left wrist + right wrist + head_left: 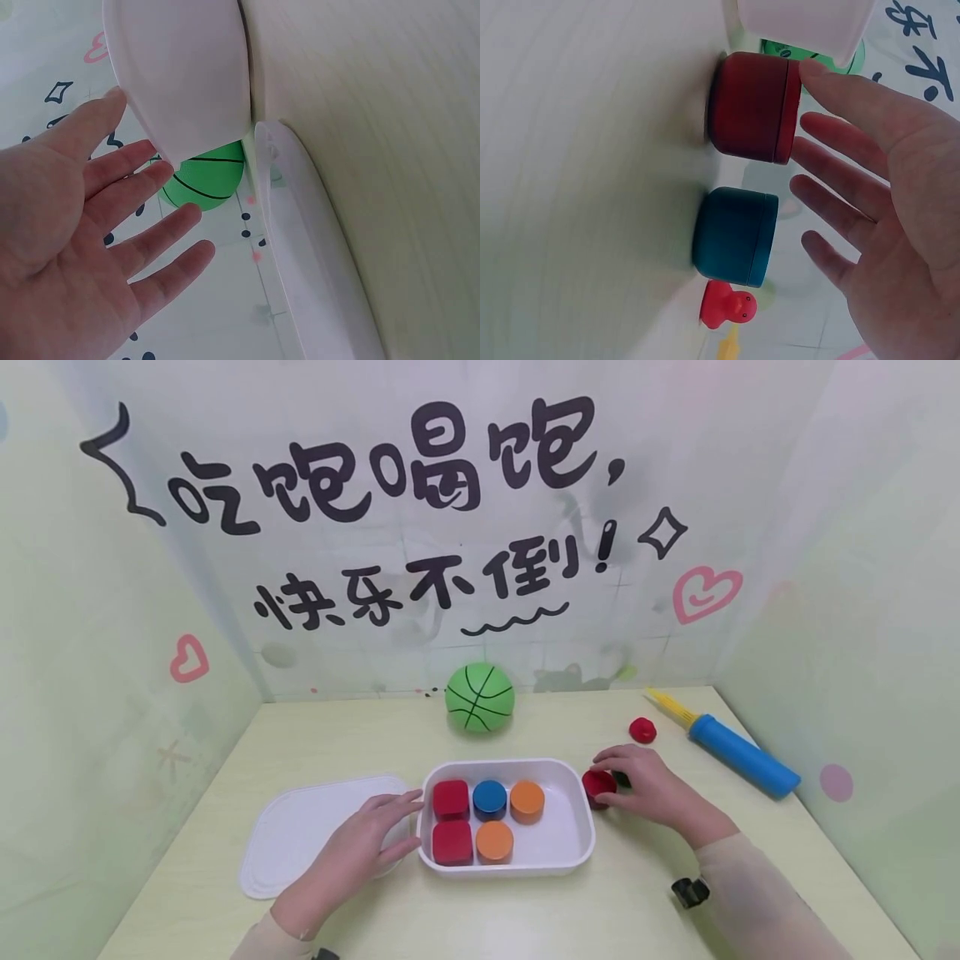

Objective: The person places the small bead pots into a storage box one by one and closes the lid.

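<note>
I see the left hand loosely spread at the white box's left rim; the right hand touches the red jar just right of the box, whether gripping I can't tell.

Room at right in white tray, red jar outside

My feed shows the pale worktop carrying a white oblong tray, flat white lid, black-lined green ball, red duck, blue-yellow pump, red cylinder and teal cylinder.
</note>
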Motion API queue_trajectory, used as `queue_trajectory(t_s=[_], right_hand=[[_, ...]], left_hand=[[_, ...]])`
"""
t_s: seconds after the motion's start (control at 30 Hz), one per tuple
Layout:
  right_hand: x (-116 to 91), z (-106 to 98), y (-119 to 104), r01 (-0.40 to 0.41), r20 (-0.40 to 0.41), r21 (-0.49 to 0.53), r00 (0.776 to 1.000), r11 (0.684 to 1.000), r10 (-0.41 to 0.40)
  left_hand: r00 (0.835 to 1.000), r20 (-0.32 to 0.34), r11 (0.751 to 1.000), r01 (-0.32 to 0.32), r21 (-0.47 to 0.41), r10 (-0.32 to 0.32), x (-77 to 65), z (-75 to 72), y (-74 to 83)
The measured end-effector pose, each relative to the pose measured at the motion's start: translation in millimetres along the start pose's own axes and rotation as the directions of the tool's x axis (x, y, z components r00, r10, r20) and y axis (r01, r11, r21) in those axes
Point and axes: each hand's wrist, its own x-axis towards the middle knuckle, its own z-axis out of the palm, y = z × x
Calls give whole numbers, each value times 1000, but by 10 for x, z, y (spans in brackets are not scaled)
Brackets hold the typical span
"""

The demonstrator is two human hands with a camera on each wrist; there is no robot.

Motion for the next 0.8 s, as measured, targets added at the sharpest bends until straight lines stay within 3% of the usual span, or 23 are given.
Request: queue_trajectory(t_s=[0.33, 0.6, 0.8], right_hand=[[3, -6, 8, 33, -31, -51, 999, 998, -35], [-44, -43, -37, -3, -76, -62, 997, 998, -2], [-124, -142, -104, -19, -57, -25, 998, 1000, 17]], left_hand=[[999, 22, 1000, 28, -10, -28, 0, -35, 36], [999, 25, 999, 33, -8, -33, 7, -37, 39], [1000, 18, 1000, 24, -9, -24, 5, -29, 29]])
